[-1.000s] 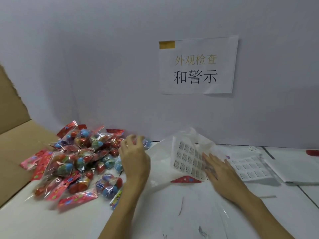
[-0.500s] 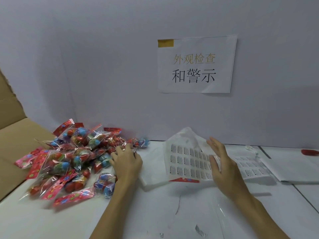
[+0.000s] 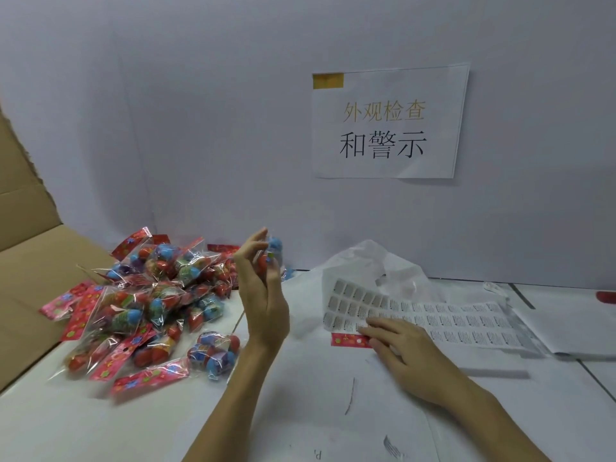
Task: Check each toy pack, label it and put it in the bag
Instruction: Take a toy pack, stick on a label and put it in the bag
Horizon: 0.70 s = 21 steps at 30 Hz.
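Holding one toy pack [image 3: 274,253] raised above the table [image 3: 300,411], the left hand [image 3: 263,295] pinches it between thumb and fingertips [image 3: 258,236], the other fingers loosely curled; the pack sits on the far side of the fingers, toward 12 o'clock from the palm, and is partly hidden by them. The grip looks light and the clear wrapper slippery, so the pack could slide out and drop back among the pile of toy packs [image 3: 150,305] at 9 o'clock, where a checked item would be confused with unchecked ones. The right hand [image 3: 396,348] lies with fingers fairly straight on the near edge of the label sheet [image 3: 433,321] at 3 o'clock, grasping nothing that can be seen; whether a label is being lifted cannot be told. A label peeled one-handed may curl or stick to the fingers. The white bag [image 3: 366,261] lies crumpled behind the sheet with no mouth showing, so a one-handed drop could miss it. A red strip [image 3: 346,339] lies touching the right fingertips.
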Tool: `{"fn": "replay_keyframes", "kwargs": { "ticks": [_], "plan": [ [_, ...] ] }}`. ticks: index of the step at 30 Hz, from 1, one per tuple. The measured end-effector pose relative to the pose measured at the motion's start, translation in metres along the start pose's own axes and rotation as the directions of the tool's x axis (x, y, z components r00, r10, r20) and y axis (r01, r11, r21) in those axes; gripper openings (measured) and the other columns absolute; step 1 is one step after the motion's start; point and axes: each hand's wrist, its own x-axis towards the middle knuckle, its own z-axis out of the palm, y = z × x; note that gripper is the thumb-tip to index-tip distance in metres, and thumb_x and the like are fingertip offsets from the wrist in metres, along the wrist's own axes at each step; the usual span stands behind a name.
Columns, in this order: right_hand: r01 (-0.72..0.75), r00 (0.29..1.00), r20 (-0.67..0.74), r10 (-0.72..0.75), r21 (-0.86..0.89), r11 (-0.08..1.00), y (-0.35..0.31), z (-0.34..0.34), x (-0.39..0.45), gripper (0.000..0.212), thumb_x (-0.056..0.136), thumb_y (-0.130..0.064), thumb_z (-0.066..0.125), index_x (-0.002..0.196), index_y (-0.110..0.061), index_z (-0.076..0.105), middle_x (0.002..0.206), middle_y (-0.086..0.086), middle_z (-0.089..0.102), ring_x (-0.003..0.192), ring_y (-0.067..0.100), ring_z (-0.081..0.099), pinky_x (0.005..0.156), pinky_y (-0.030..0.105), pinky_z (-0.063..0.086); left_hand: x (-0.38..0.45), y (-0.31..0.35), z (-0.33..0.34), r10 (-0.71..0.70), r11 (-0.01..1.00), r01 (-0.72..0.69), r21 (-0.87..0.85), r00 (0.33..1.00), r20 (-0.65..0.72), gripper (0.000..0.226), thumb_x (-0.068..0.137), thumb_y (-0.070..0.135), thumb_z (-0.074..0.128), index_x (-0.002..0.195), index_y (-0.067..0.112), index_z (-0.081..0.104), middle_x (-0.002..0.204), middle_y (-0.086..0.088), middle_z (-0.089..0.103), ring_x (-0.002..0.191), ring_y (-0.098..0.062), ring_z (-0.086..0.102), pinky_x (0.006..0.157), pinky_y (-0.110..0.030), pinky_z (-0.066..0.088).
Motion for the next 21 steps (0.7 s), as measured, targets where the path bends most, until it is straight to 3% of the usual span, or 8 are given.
{"fn": "replay_keyframes", "kwargs": {
  "ticks": [3,6,11,13,15,17,18,21],
  "plan": [
    [-0.017,1.000,-0.011,0.017,0.018,1.000,-0.001,-0.002,0.001,0.038,0.111,-0.040,0.039,0.146,-0.042,0.054,0.151,-0.027,0.044,0.142,-0.004,0.034,0.119,0.020,0.018,-0.003,0.006,0.003,-0.302,0.902,0.314,-0.297,0.949,0.088,0.017,0.102,0.031,0.042,0.113,0.025,0.054,0.109,0.008,0.065,0.101,-0.009,0.063,0.087,-0.024,0.053],
    [-0.029,0.999,-0.025,0.031,0.065,0.997,-0.001,-0.003,0.001,0.036,0.111,-0.033,0.044,0.144,-0.036,0.058,0.149,-0.021,0.051,0.140,0.000,0.042,0.121,0.025,0.026,-0.012,0.011,0.016,-0.583,0.627,0.650,-0.430,0.757,0.295,0.046,0.102,0.050,0.053,0.115,0.006,0.059,0.107,-0.013,0.069,0.100,-0.022,0.065,0.087,-0.027,0.056],
    [-0.089,0.991,-0.073,0.113,0.269,0.959,-0.002,-0.006,0.000,0.036,0.111,-0.028,0.046,0.144,-0.037,0.056,0.134,-0.020,0.063,0.122,-0.006,0.057,0.107,0.014,0.041,-0.039,0.011,0.039,-0.643,0.450,0.828,-0.334,0.560,0.523,0.048,0.098,0.028,0.063,0.129,-0.006,0.052,0.123,-0.022,0.071,0.113,-0.034,0.071,0.086,-0.037,0.062],
    [-0.116,0.972,-0.106,0.209,0.556,0.823,-0.005,-0.008,0.002,0.033,0.112,-0.022,0.043,0.134,-0.037,0.062,0.125,-0.013,0.071,0.111,-0.012,0.064,0.096,0.013,0.050,-0.048,0.008,0.042,-0.621,0.442,0.839,-0.319,0.542,0.566,0.041,0.102,0.025,0.061,0.134,-0.001,0.054,0.125,-0.020,0.072,0.117,-0.036,0.070,0.088,-0.039,0.062],
    [-0.107,0.957,-0.055,0.285,0.845,0.524,-0.011,-0.012,0.006,0.033,0.113,-0.027,0.039,0.129,-0.025,0.068,0.120,0.004,0.077,0.109,0.006,0.073,0.090,0.021,0.056,-0.053,0.005,0.044,-0.602,0.487,0.830,-0.272,0.545,0.584,0.038,0.103,0.027,0.062,0.134,0.006,0.057,0.127,-0.016,0.072,0.120,-0.034,0.069,0.094,-0.042,0.060],
    [-0.116,0.939,0.023,0.343,0.960,0.254,-0.015,-0.016,0.008,0.045,0.108,-0.044,0.041,0.126,-0.015,0.070,0.116,0.013,0.077,0.107,0.027,0.075,0.091,0.037,0.057,-0.055,0.004,0.045,-0.611,0.565,0.807,-0.173,0.550,0.570,0.041,0.099,0.035,0.066,0.134,0.013,0.061,0.127,-0.009,0.073,0.120,-0.027,0.069,0.098,-0.042,0.059],
    [-0.109,0.933,0.030,0.359,0.973,0.204,-0.016,-0.018,0.008,0.049,0.105,-0.049,0.045,0.124,-0.012,0.071,0.114,0.015,0.078,0.105,0.032,0.075,0.089,0.041,0.057,-0.055,0.004,0.045,-0.621,0.590,0.799,-0.119,0.542,0.566,0.045,0.095,0.040,0.069,0.133,0.017,0.064,0.125,-0.006,0.074,0.118,-0.025,0.070,0.097,-0.041,0.059],
    [-0.070,0.927,-0.031,0.375,0.965,0.251,-0.017,-0.015,0.006,0.040,0.096,-0.045,0.063,0.117,-0.014,0.077,0.111,0.016,0.077,0.101,0.034,0.076,0.079,0.039,0.062,-0.055,0.005,0.044,-0.647,0.607,0.794,-0.014,0.505,0.571,0.048,0.081,0.048,0.080,0.121,0.022,0.071,0.113,-0.004,0.078,0.106,-0.023,0.076,0.084,-0.032,0.062]
  ]
}}
